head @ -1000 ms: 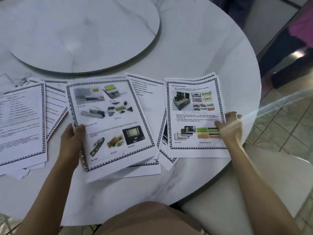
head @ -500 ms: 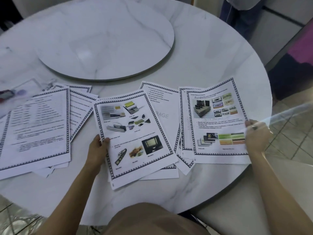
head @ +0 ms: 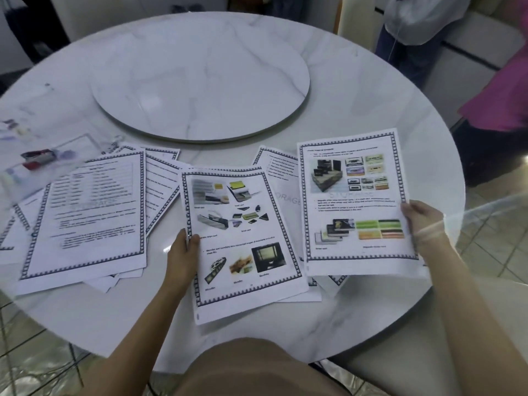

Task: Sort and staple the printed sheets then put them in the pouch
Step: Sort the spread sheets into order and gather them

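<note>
Printed sheets with dark patterned borders lie spread over the near half of a round marble table [head: 371, 90]. My left hand [head: 184, 252] pinches the left edge of a sheet with pictures of cards and film [head: 240, 238]. My right hand [head: 423, 221] grips the right edge of another picture sheet [head: 354, 201], lifted off the pile beneath it. A text-only pile [head: 88, 218] lies at the left. A red and black stapler [head: 37, 158] sits blurred at the far left, by a clear pouch [head: 17, 178].
A raised marble turntable [head: 200, 78] fills the table's middle. A sheet marked with a grey watermark [head: 283, 192] lies between the two held sheets. A person in dark trousers [head: 400, 47] stands beyond the table at the right, beside something pink [head: 503, 90]. Tiled floor lies beyond the right rim.
My right hand has raised its picture sheet off the pile and turned it upright. The left hand keeps its pinch on the other sheet. The view has tilted up.
</note>
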### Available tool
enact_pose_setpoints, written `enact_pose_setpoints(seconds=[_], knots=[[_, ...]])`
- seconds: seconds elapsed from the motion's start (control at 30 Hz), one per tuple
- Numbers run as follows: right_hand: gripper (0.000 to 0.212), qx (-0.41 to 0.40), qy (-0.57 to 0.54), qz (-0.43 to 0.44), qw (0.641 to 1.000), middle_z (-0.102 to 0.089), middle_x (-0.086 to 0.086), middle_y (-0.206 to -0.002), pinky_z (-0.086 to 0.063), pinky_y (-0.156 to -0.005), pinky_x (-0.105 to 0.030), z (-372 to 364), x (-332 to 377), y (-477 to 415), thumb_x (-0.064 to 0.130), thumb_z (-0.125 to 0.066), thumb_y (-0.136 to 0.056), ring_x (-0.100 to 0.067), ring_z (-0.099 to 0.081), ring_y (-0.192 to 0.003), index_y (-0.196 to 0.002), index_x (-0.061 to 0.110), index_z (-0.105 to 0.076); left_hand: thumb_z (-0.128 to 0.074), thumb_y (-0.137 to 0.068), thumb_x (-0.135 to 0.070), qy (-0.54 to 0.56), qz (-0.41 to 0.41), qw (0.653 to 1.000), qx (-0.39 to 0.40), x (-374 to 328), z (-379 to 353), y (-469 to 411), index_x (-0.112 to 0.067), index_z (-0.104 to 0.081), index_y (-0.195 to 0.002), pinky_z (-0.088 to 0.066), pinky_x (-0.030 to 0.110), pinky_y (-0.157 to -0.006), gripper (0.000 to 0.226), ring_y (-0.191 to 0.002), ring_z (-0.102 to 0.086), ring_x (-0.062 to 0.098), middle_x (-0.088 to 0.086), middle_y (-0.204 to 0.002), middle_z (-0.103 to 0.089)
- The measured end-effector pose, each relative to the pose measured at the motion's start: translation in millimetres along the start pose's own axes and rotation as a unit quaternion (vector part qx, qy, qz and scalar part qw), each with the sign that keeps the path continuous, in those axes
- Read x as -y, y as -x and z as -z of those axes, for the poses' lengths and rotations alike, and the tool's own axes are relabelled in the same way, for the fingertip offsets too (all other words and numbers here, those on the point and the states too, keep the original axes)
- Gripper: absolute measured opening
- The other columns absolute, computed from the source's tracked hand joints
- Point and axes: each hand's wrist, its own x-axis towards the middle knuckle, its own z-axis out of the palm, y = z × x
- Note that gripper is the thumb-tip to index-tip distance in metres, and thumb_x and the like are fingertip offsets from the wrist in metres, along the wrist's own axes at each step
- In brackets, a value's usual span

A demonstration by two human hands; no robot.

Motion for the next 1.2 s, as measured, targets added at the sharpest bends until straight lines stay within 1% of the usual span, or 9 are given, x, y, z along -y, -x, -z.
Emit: enact_pose_setpoints(seconds=[0.1, 0.23, 0.43, 0.53, 0.63, 0.7, 0.83, 0.97, 1.2], knots=[[0.025, 0.030, -0.008, -0.003, 1.000, -0.060, -0.013, -0.107, -0.045, -0.096, -0.037, -37, 2, 22, 0.007, -0.054, -0.090, -0.025, -0.056, -0.098, -0.111, -0.005, -0.059, -0.035, -0.100, -0.021, 0.017, 0.003, 1.000, 0.006, 2, 5, 1, -0.002, -0.051, -0.110, -0.039, 0.033, -0.083, 0.026, -0.096, -0.053, 0.025, 0.009, -0.104, -0.058], [0.014, 0.104, 0.031, -0.019, 0.994, -0.066, -0.025, -0.102, -0.048, -0.091, -0.056, -82, -13, 50, 0.015, -0.055, -0.090, -0.032, -0.063, -0.093, -0.087, 0.005, -0.065, -0.032, -0.100, -0.022, 0.027, 0.001, 1.000, 0.009, 6, 9, 1, -0.005, -0.050, -0.111, -0.041, 0.034, -0.086, 0.027, -0.097, -0.054, 0.025, 0.009, -0.106, -0.059], [0.027, 0.146, 0.083, 0.018, 0.986, -0.062, -0.005, -0.105, -0.044, -0.091, -0.030, -129, -21, 95, 0.017, -0.051, -0.093, -0.020, -0.056, -0.099, -0.114, 0.003, -0.061, -0.030, -0.101, -0.024, 0.054, 0.011, 0.998, 0.012, 10, 12, 4, -0.006, -0.050, -0.102, -0.043, 0.032, -0.079, 0.027, -0.093, -0.055, 0.025, 0.002, -0.091, -0.057], [0.024, 0.150, 0.108, 0.045, 0.982, -0.059, -0.003, -0.094, -0.038, -0.074, -0.018, -142, -20, 105, 0.016, -0.050, -0.094, -0.016, -0.051, -0.089, -0.110, 0.003, -0.062, -0.028, -0.101, -0.026, 0.083, 0.010, 0.996, 0.014, 7, 13, 9, -0.010, -0.050, -0.105, -0.043, 0.020, -0.069, 0.027, -0.086, -0.056, 0.013, -0.006, -0.091, -0.058], [0.019, 0.167, 0.119, 0.075, 0.976, -0.059, -0.003, -0.080, -0.036, -0.051, -0.009, -153, -16, 112, 0.015, -0.049, -0.094, -0.015, -0.052, -0.074, -0.099, 0.005, -0.064, -0.029, -0.100, -0.030, 0.102, 0.012, 0.995, 0.018, 5, 13, 9, -0.015, -0.052, -0.103, -0.044, 0.026, -0.074, 0.028, -0.086, -0.058, 0.012, -0.004, -0.093, -0.060], [0.017, 0.180, 0.128, 0.082, 0.972, -0.058, -0.001, -0.073, -0.035, -0.050, -0.008, -158, -16, 116, 0.016, -0.049, -0.094, -0.011, -0.050, -0.065, -0.093, 0.007, -0.063, -0.031, -0.100, -0.031, 0.100, 0.014, 0.995, 0.019, 6, 13, 8, -0.019, -0.052, -0.100, -0.047, 0.029, -0.074, 0.024, -0.085, -0.060, 0.013, -0.004, -0.093, -0.062], [0.018, 0.196, 0.140, 0.097, 0.966, -0.064, -0.005, -0.081, -0.038, -0.055, -0.010, -160, -16, 122, 0.016, -0.049, -0.094, -0.009, -0.053, -0.068, -0.096, 0.006, -0.064, -0.039, -0.098, -0.024, 0.080, 0.005, 0.997, 0.021, 10, 13, 8, -0.015, -0.048, -0.108, -0.052, 0.034, -0.076, 0.016, -0.083, -0.062, 0.013, -0.007, -0.093, -0.062], [0.014, 0.191, 0.084, 0.083, 0.974, -0.063, 0.002, -0.079, -0.043, -0.056, -0.002, -147, -18, 116, 0.011, -0.053, -0.092, 0.000, -0.055, -0.064, -0.099, 0.009, -0.065, -0.037, -0.099, -0.024, 0.077, 0.010, 0.997, 0.015, 14, 14, 9, -0.016, -0.049, -0.108, -0.050, 0.039, -0.084, 0.017, -0.092, -0.062, 0.024, 0.004, -0.103, -0.063], [0.016, 0.101, 0.081, 0.066, 0.989, -0.062, -0.002, -0.068, -0.046, -0.049, -0.007, -93, -24, 72, 0.007, -0.056, -0.089, 0.007, -0.055, -0.046, -0.100, 0.004, -0.067, -0.034, -0.100, -0.027, 0.092, 0.024, 0.995, -0.003, 11, 14, 9, -0.014, -0.053, -0.105, -0.048, 0.032, -0.075, 0.023, -0.090, -0.062, 0.023, 0.001, -0.095, -0.063]])
